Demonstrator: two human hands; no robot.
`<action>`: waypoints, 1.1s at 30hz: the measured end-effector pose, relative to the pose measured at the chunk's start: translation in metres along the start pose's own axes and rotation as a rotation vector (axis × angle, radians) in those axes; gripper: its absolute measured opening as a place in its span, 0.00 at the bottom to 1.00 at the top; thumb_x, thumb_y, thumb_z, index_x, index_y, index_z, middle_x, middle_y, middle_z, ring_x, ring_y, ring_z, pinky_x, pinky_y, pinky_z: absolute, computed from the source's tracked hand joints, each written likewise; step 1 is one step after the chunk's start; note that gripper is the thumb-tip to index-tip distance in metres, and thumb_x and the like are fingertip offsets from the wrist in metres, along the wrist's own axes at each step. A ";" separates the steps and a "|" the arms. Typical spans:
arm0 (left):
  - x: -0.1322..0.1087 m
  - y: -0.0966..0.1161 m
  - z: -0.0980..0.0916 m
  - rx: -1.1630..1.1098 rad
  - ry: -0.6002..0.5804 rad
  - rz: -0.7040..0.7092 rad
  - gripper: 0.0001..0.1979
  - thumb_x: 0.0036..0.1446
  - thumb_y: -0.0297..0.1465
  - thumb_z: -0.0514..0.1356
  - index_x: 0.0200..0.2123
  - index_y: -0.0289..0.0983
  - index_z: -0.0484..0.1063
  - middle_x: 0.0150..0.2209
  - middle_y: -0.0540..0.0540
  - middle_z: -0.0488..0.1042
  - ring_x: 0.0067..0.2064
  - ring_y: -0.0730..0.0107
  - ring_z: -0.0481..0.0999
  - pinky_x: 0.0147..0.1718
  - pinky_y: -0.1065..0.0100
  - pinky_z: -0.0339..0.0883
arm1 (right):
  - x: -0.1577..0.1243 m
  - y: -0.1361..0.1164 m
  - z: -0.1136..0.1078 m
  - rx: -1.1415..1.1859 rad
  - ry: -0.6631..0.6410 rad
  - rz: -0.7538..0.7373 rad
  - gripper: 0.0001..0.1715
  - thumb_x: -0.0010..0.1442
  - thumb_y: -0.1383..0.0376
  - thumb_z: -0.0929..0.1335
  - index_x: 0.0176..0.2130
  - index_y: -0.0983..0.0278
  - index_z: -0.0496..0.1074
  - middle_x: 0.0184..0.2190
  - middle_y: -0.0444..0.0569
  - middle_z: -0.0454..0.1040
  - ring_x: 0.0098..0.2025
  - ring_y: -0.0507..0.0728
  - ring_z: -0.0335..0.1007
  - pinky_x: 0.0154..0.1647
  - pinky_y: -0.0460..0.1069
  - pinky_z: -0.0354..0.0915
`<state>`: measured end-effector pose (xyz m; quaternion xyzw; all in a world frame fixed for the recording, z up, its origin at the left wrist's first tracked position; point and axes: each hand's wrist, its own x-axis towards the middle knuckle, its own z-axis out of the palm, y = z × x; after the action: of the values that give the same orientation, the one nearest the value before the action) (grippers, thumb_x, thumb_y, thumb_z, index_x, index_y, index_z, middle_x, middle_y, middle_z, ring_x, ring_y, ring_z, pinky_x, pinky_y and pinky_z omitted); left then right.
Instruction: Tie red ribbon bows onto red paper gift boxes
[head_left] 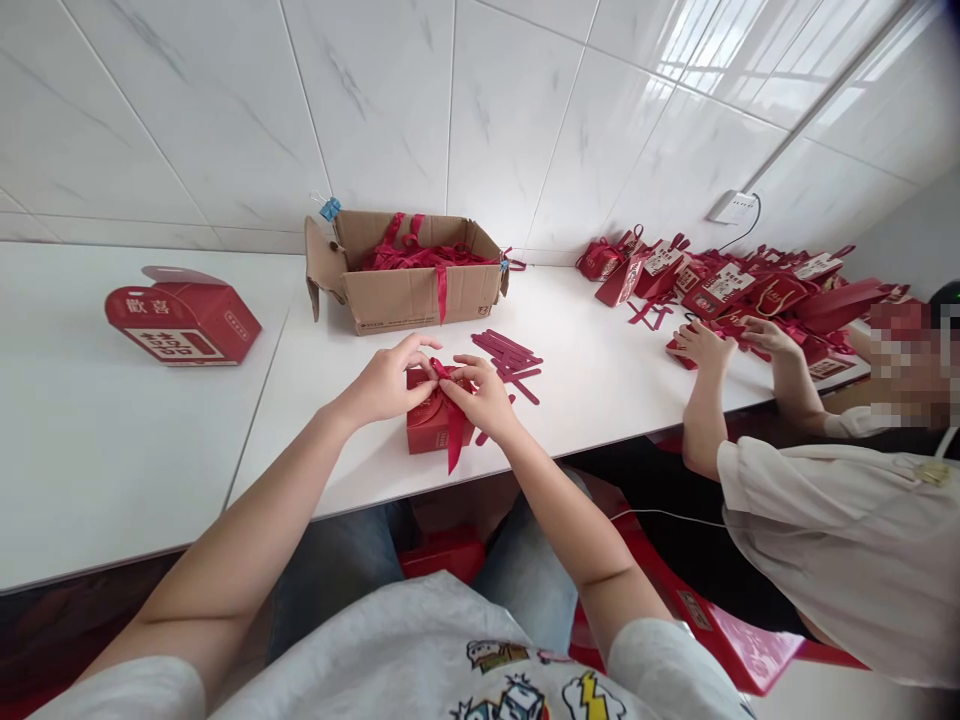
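A small red gift box (429, 425) stands on the white table (135, 420) near its front edge. My left hand (390, 380) rests on the box's top left and pinches a red ribbon (454, 425) at the top. My right hand (484, 395) pinches the same ribbon from the right. The ribbon's tail hangs down the box's front, past the table edge.
A cardboard box (409, 290) full of red ribbons stands behind. Loose ribbon strips (510, 355) lie to the right of my hands. A bigger red box (184, 320) sits at the left. At the right, another person's hands (739, 340) work beside a pile of red boxes (750, 285).
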<state>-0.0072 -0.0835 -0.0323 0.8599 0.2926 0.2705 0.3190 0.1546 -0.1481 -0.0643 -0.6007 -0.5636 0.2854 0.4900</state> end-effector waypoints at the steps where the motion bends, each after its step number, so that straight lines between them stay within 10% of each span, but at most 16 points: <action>1: 0.001 -0.001 0.001 -0.027 0.002 -0.004 0.20 0.52 0.33 0.58 0.49 0.39 0.62 0.30 0.50 0.76 0.35 0.66 0.75 0.45 0.62 0.68 | 0.000 0.000 -0.001 0.014 -0.005 0.004 0.07 0.54 0.62 0.70 0.29 0.63 0.76 0.53 0.55 0.69 0.59 0.61 0.63 0.60 0.58 0.59; 8: 0.007 -0.008 0.006 -0.079 0.016 0.011 0.20 0.52 0.32 0.59 0.49 0.41 0.63 0.32 0.51 0.76 0.43 0.62 0.76 0.48 0.62 0.66 | -0.005 -0.005 -0.007 0.220 -0.127 0.066 0.08 0.54 0.60 0.71 0.29 0.63 0.77 0.64 0.48 0.58 0.59 0.61 0.64 0.52 0.53 0.68; 16: -0.005 -0.006 0.000 0.145 0.065 0.005 0.10 0.56 0.38 0.56 0.32 0.38 0.72 0.35 0.45 0.75 0.40 0.60 0.73 0.43 0.60 0.67 | -0.010 0.005 0.001 0.112 0.011 0.065 0.10 0.53 0.57 0.72 0.32 0.61 0.79 0.59 0.52 0.65 0.65 0.63 0.55 0.59 0.57 0.62; 23: -0.011 -0.008 -0.004 0.083 -0.005 0.016 0.14 0.56 0.42 0.58 0.37 0.39 0.76 0.37 0.44 0.75 0.41 0.61 0.74 0.43 0.62 0.68 | -0.015 0.013 0.005 0.006 0.001 -0.007 0.12 0.56 0.54 0.70 0.38 0.56 0.80 0.51 0.51 0.71 0.62 0.64 0.58 0.55 0.58 0.66; 33: -0.008 -0.014 -0.008 0.107 -0.009 0.053 0.10 0.56 0.37 0.57 0.32 0.39 0.74 0.36 0.45 0.76 0.39 0.62 0.74 0.41 0.63 0.67 | -0.033 -0.006 -0.025 -0.049 -0.064 -0.041 0.18 0.56 0.57 0.69 0.46 0.58 0.74 0.47 0.50 0.73 0.44 0.57 0.73 0.48 0.56 0.71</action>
<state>-0.0228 -0.0765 -0.0393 0.8844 0.2824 0.2590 0.2663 0.1684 -0.1868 -0.0568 -0.5915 -0.5979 0.2804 0.4626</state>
